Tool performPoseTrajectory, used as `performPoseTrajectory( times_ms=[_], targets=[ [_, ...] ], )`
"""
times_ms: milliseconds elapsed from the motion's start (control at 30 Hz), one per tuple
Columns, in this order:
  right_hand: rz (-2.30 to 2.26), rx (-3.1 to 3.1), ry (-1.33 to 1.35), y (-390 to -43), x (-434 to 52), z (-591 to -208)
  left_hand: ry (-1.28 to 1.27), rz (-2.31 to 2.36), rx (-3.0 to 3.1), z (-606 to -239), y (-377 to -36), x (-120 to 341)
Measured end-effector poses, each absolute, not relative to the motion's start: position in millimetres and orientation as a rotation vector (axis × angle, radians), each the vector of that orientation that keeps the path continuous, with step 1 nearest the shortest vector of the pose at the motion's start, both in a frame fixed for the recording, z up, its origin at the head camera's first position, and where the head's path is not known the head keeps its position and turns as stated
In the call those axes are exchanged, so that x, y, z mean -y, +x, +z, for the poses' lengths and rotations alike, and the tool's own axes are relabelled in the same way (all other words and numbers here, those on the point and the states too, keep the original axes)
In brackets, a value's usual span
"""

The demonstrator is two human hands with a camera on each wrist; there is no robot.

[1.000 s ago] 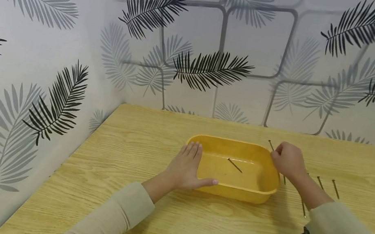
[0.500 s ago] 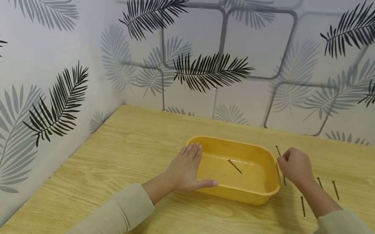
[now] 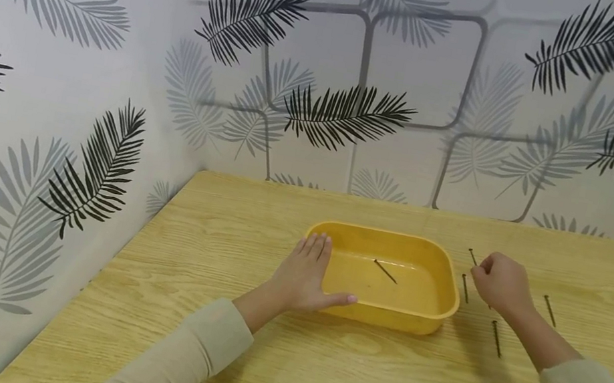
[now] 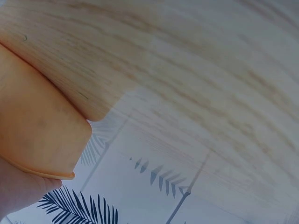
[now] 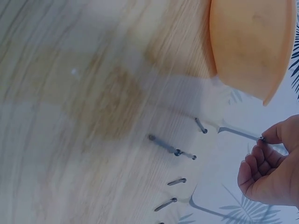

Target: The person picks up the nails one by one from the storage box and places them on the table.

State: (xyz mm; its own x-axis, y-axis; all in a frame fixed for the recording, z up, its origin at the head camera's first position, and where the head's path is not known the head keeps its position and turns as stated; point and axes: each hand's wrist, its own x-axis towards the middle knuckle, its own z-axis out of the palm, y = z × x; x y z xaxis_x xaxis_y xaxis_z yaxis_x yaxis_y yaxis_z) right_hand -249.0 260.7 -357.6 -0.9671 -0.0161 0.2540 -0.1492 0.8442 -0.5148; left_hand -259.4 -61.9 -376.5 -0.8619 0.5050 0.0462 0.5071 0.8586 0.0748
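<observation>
My left hand (image 3: pixel 302 275) lies with fingers straight along the left end of a yellow plastic tray (image 3: pixel 397 311), thumb on its front rim. The left wrist view catches only a bit of that hand (image 4: pixel 21 189) against the tray's side (image 4: pixel 42 112). One dark nail (image 3: pixel 385 271) lies inside the tray. To the right of the tray, my right hand (image 3: pixel 502 282) pinches a nail (image 3: pixel 473 257) between thumb and curled fingers, its head end sticking up past them. In the right wrist view, the hand (image 5: pixel 273 163) mostly hides this nail.
Several nails lie on the wooden table (image 3: pixel 203 228) right of the tray, such as a near nail (image 3: pixel 496 338) and a far-right nail (image 3: pixel 550 310). Another is partly covered by my right hand. A leaf-patterned wall (image 3: pixel 312 158) borders the table behind and at left.
My right hand has moved right and slightly nearer, away from the tray's right end, with the nail still pinched. My left hand and the tray have stayed put.
</observation>
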Motion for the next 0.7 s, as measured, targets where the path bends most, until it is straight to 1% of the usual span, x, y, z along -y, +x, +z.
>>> performPoseTrajectory(
  times_ms=[700],
  targets=[
    [0.732, 2.771, 0.110, -231, -281, -367, -0.811, -0.129, 3.014, -376, -259, 61]
  ],
)
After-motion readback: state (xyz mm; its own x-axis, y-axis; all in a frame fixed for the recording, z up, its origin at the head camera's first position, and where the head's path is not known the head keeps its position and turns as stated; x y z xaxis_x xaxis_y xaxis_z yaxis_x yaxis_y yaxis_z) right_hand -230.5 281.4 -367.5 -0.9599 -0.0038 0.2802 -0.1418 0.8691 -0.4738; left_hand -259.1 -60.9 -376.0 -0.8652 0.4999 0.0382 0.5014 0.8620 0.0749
